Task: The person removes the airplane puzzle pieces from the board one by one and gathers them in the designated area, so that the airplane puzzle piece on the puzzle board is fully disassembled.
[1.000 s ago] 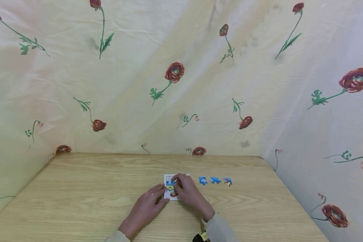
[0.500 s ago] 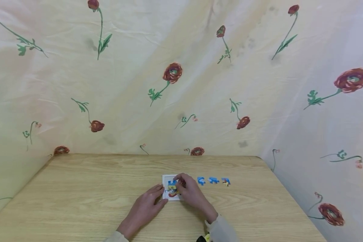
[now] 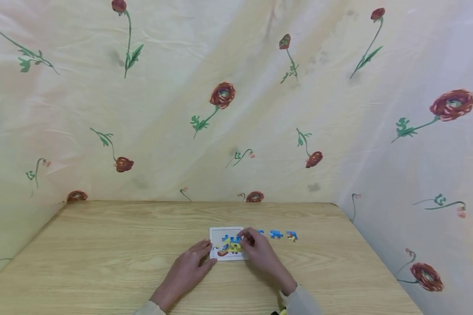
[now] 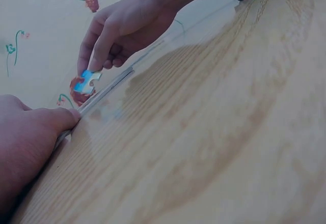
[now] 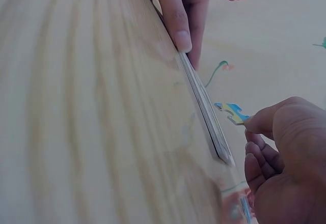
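Observation:
A small white-rimmed puzzle tray (image 3: 226,259) lies on the wooden table, with some joined pieces (image 3: 223,250) showing part of a cartoon picture. My left hand (image 3: 187,267) rests at its left side, fingers along the edge and thumb at the near corner. Between thumb and index finger, my right hand (image 3: 260,253) pinches a blue-and-yellow puzzle piece (image 5: 233,113). Both wrist views show this piece (image 4: 86,82) raised above the tray; from the head it overlaps the right of the picture. The right fingers hide the tray's right part.
To the right of the tray lie a blue piece (image 3: 276,234) and a blue, red and yellow one (image 3: 292,236). A third blue piece (image 3: 260,232) is partly hidden behind my right hand. Flowered cloth (image 3: 165,109) hangs behind the table (image 3: 102,245) and along its sides.
My right hand has moved rightward over the tray with the puzzle piece, from its left part toward its right. The left hand keeps its place at the tray's edge. The head view has shifted slightly.

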Demonstrator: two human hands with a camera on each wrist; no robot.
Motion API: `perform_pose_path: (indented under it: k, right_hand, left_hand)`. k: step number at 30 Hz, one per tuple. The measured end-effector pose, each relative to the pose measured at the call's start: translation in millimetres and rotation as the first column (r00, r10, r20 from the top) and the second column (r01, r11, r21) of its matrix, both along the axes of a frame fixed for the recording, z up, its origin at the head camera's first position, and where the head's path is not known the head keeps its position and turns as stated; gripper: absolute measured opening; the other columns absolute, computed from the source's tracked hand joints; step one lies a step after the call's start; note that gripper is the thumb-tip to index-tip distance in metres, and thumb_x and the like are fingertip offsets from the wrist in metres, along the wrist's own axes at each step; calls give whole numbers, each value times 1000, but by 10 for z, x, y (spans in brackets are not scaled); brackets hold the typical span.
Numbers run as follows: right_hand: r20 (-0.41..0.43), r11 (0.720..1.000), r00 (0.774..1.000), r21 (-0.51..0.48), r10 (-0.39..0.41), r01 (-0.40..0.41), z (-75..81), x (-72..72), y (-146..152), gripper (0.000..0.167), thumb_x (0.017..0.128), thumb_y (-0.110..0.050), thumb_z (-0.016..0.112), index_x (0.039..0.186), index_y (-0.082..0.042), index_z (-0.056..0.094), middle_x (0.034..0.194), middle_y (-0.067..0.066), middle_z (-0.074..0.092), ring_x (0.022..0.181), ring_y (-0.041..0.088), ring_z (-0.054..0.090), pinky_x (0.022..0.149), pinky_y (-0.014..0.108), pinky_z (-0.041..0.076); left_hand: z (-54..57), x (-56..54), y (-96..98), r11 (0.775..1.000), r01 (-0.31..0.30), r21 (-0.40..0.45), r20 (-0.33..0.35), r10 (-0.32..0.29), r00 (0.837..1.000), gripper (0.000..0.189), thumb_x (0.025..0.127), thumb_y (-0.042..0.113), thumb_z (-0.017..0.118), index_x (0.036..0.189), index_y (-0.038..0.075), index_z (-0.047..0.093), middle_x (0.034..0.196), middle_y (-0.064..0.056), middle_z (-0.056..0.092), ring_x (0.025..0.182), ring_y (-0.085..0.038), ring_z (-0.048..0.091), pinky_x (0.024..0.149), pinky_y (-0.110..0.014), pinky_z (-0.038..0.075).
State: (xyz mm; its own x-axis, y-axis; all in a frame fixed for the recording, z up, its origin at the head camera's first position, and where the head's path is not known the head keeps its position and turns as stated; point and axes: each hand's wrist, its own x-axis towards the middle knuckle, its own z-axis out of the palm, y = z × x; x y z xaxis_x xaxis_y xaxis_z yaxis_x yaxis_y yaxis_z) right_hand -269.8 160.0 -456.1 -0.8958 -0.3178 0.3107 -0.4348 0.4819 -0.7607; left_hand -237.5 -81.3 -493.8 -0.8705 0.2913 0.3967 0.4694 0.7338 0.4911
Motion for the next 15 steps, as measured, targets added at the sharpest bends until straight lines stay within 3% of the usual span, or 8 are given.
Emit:
perform_pose_path:
  k: [15]
  right_hand:
    - [47, 998, 997, -33, -60, 62, 61, 130, 353, 17, 97, 6, 62, 113, 4, 66, 94, 6, 60, 86, 18, 53, 71, 22, 48]
  left_hand:
    - [8, 0, 5, 1000, 3, -3, 25, -3, 1000, 48, 100, 33, 70, 133, -3, 67, 144, -18, 60, 136, -34, 54, 109, -52, 46]
